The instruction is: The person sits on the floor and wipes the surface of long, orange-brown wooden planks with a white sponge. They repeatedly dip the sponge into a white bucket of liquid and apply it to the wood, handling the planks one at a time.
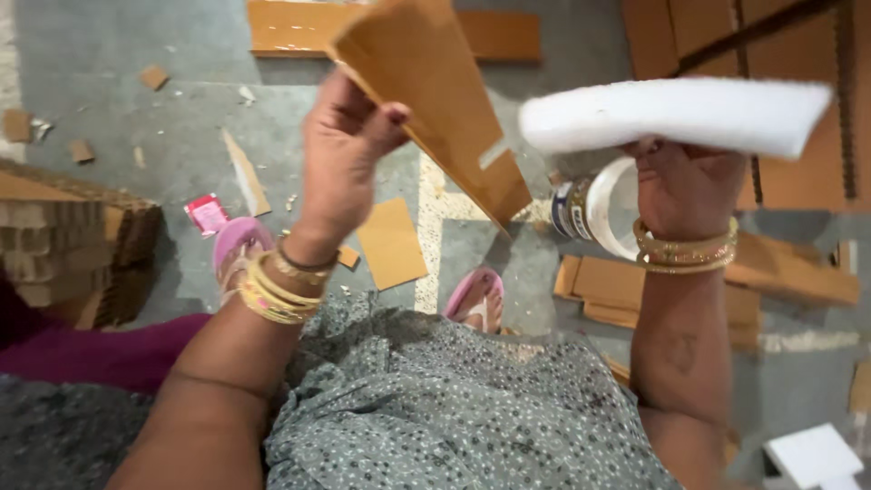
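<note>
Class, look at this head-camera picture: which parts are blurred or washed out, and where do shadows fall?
Head view: the white foam strip is washed out and soft-edged; the cardboard piece in the left hand is slightly smeared; the right hand and tape roll sit in shade; soft shadows fall on the grey floor.

A packing or box-making workshop, worked on the floor: a grey concrete floor (163, 127) strewn with cardboard scraps (392, 243), corrugated stacks (63, 240) at the left edge, flat cardboard sheets (726, 36) at the top right corner, and a tape roll (594, 209).
</note>
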